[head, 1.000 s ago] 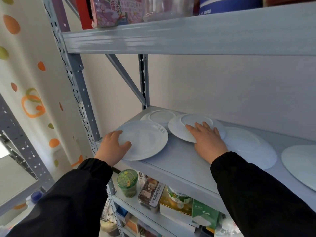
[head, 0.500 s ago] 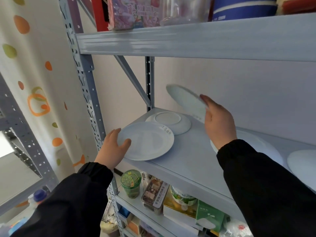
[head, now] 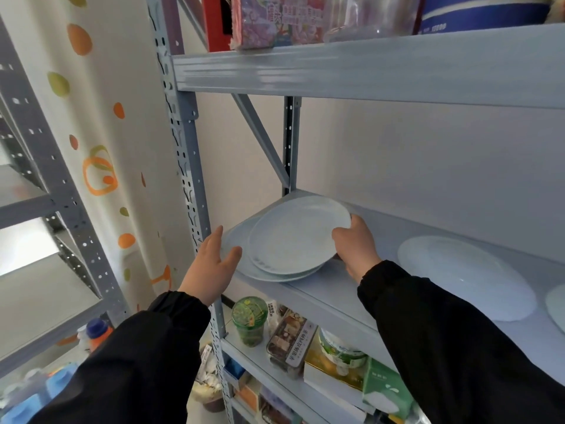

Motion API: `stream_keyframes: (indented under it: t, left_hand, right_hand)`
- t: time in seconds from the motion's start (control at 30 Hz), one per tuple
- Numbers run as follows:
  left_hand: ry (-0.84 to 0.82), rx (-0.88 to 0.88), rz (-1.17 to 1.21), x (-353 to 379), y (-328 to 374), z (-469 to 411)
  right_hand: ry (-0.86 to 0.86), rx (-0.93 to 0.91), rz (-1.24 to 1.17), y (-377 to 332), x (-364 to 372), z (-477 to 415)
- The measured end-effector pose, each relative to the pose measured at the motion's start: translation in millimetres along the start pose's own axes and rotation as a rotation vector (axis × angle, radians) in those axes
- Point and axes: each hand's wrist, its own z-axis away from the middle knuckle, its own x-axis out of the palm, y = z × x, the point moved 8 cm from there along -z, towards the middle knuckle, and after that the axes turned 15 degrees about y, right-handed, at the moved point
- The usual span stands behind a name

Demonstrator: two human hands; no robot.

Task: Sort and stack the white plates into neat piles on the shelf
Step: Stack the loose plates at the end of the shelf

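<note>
Head view. The grey metal shelf (head: 336, 298) carries the white plates at about chest height. At its left end, a small pile (head: 269, 272) of plates lies on the shelf board, close to the front left upright (head: 183, 166).

The right hand (head: 356, 247) pinches the top plate (head: 298, 235) by its right rim: thumb on the upper face, fingers underneath. This plate is tilted, with its right and rear edge raised and its front-left edge touching the pile below. How many plates lie beneath it cannot be determined; at least one wider rim shows along the front.

The left hand (head: 214, 264) is spread, fingers extended and apart. It sits at the left edge of the pile, with the thumb near the lower plate's rim; whether it touches the rim cannot be determined. It holds nothing.

A large plate (head: 464, 276) lies flat on the same shelf, well apart to the right of the pile. Part of another plate (head: 557, 310) shows at the right frame edge.

Both forearms wear black sleeves (head: 458, 347). The shelf below holds a green-lidded jar (head: 249, 321) and assorted packaged goods.
</note>
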Motion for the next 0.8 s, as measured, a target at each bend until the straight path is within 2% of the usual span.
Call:
stream_keyframes:
  t: [0.27, 0.43, 0.53, 0.67, 0.8]
  left_hand:
    - [-0.039, 0.036, -0.070, 6.9, 0.2, 10.1]
    - [-0.015, 0.112, -0.133, 7.2, 8.2, 10.9]
    - [-0.019, 0.124, -0.148, 7.6, 9.2, 12.7]
    - [0.008, 0.148, -0.153, 1.2, 11.9, 15.4]
    - [0.019, 0.172, -0.166, -5.6, 13.0, 19.5]
  right_hand:
    - [-0.108, -0.122, 0.292, 5.2, 7.3, -16.5]
    - [-0.143, -0.334, 0.318, -15.6, -1.9, -27.8]
    - [-0.183, -0.548, 0.608, -21.5, -5.7, -50.8]
    - [-0.312, -0.727, 1.074, -7.6, 1.4, -83.8]
    - [-0.426, -0.876, 1.317, 5.5, 17.7, -92.8]
